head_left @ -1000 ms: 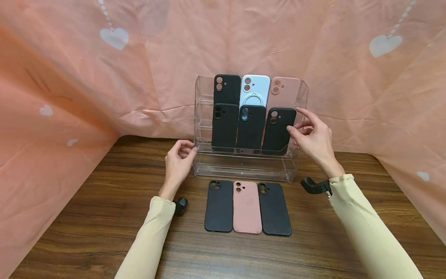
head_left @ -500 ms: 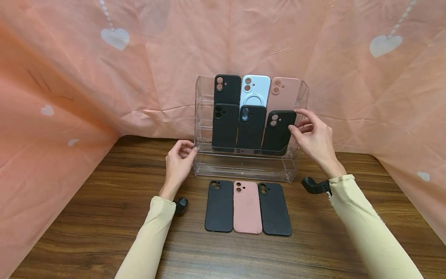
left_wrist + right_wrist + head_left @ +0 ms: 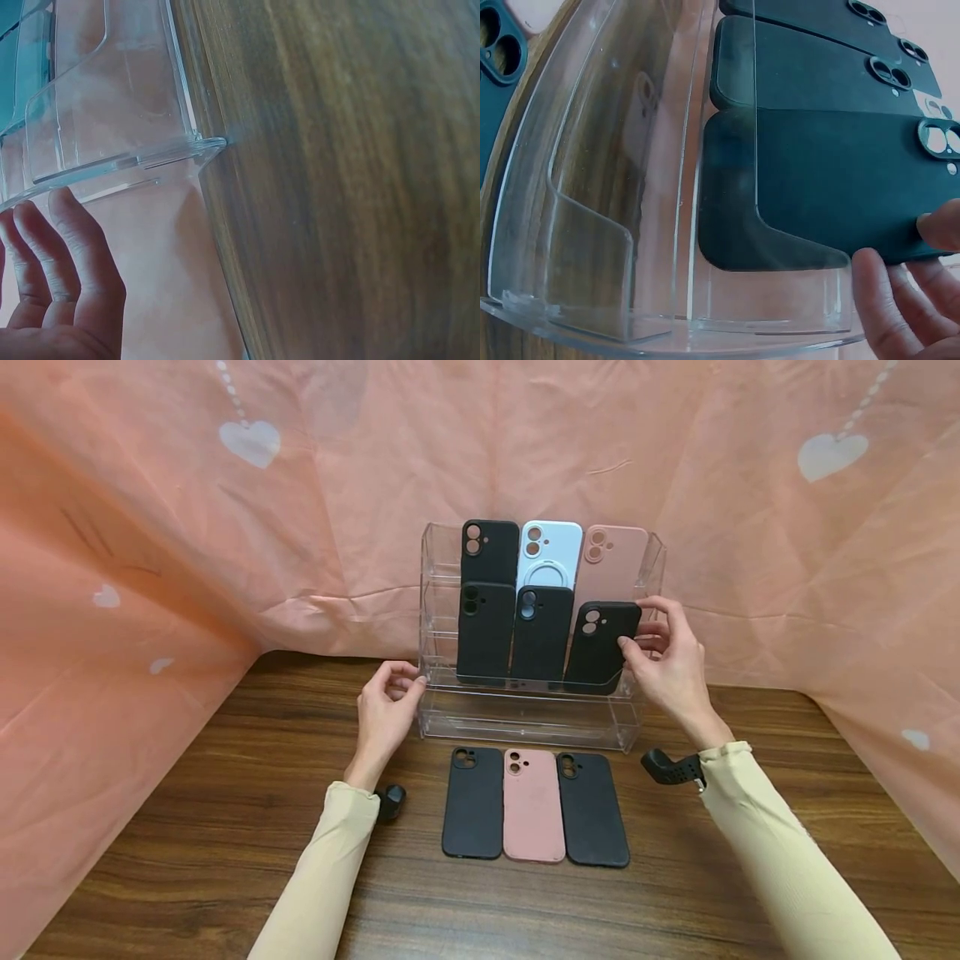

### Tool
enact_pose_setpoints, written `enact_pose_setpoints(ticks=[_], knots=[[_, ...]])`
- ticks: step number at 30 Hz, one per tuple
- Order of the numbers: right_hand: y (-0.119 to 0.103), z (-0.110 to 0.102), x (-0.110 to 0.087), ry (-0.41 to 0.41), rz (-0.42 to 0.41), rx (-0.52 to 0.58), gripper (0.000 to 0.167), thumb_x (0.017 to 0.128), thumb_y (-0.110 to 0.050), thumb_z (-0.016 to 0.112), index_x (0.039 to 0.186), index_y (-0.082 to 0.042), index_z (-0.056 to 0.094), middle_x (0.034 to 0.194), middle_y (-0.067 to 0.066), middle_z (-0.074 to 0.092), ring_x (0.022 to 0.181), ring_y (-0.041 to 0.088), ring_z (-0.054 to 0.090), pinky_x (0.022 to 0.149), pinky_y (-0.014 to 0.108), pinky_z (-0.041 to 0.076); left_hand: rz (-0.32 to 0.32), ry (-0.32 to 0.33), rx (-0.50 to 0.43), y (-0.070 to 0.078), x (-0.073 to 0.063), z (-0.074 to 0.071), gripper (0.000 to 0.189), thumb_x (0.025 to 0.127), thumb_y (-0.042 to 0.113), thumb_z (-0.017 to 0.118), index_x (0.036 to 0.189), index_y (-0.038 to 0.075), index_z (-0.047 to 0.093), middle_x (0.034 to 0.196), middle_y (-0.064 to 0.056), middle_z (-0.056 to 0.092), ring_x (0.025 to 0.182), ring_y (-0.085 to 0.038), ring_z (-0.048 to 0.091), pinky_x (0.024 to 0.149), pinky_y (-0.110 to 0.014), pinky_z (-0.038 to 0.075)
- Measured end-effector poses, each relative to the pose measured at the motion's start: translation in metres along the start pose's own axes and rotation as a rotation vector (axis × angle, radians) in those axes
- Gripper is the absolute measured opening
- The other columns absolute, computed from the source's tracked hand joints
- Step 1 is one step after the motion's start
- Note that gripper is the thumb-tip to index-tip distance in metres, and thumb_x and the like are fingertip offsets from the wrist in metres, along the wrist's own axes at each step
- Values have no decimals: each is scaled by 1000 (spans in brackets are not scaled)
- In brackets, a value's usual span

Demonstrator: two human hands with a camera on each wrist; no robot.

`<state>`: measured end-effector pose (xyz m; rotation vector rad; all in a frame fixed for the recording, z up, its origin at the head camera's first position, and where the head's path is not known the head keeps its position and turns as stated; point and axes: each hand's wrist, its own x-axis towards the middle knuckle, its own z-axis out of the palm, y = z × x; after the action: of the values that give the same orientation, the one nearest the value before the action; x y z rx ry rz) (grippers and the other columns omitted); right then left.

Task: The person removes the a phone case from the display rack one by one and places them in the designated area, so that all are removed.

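Observation:
A clear acrylic display rack [image 3: 525,727] holds phone cases in tiers. My right hand [image 3: 671,664] pinches the right edge of a black phone case [image 3: 600,652] in the lower filled row, its thumb on the back and fingers around the far side. That case leans slightly right, its bottom behind the clear front lip, as the right wrist view also shows. My left hand [image 3: 386,710] touches the rack's left side with relaxed, bent fingers; in the left wrist view the fingertips [image 3: 64,199] meet the side panel. Two black cases [image 3: 483,635] [image 3: 542,631] stand left of the pinched one.
Behind stand a black case [image 3: 490,547], a white case with a ring [image 3: 550,547] and a pink case [image 3: 615,556]. On the wooden table [image 3: 262,843] before the rack lie a black [image 3: 474,810], a pink [image 3: 533,810] and another black case [image 3: 595,814]. Pink cloth [image 3: 375,485] hangs behind.
The pinched black case's top has dropped slightly and tilted right, showing more of the pink case behind. My right hand and forearm have shifted a little left. My left hand stays at the rack's side.

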<state>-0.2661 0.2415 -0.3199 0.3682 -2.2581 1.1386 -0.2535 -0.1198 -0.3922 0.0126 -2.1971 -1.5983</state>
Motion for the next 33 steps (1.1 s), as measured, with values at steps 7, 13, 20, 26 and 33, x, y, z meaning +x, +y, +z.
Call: enact_pose_setpoints(ticks=[7,13,20,26,33], knots=[[3,1,-4,12,-22,115,57,91,6,67,144,-10,52,99,20,69,74,-7,66,65,9,55,-15,-13,-23,-1,-1,0,14,94,22,72,105,14,68,84,-7,69,59,-10,62,53,-23,53],[2,-5,-1,8,65,328,56,87,12,69,139,-8,59,86,-7,71,67,4,71,59,18,58,-6,-9,-32,-1,-2,-1,15,94,20,72,106,12,68,85,-8,70,58,-8,62,53,-23,54],[0,-11,1,48,173,601,51,85,17,68,127,-12,65,85,-3,75,69,8,73,62,22,61,0,-13,-31,-1,-2,-1,15,94,19,73,106,12,69,86,-9,71,58,-7,62,54,-23,54],[-9,-18,3,110,175,708,49,83,20,68,123,-9,64,89,2,76,74,10,74,63,25,62,3,-19,-34,-1,0,-1,15,94,20,73,106,12,69,85,-9,70,57,-5,61,53,-23,54],[-20,-31,4,184,139,725,49,83,18,70,125,-6,64,93,6,77,76,14,76,65,25,62,-5,-21,-32,-1,1,-1,15,94,21,73,105,13,68,85,-9,70,62,-19,66,54,-24,55]])
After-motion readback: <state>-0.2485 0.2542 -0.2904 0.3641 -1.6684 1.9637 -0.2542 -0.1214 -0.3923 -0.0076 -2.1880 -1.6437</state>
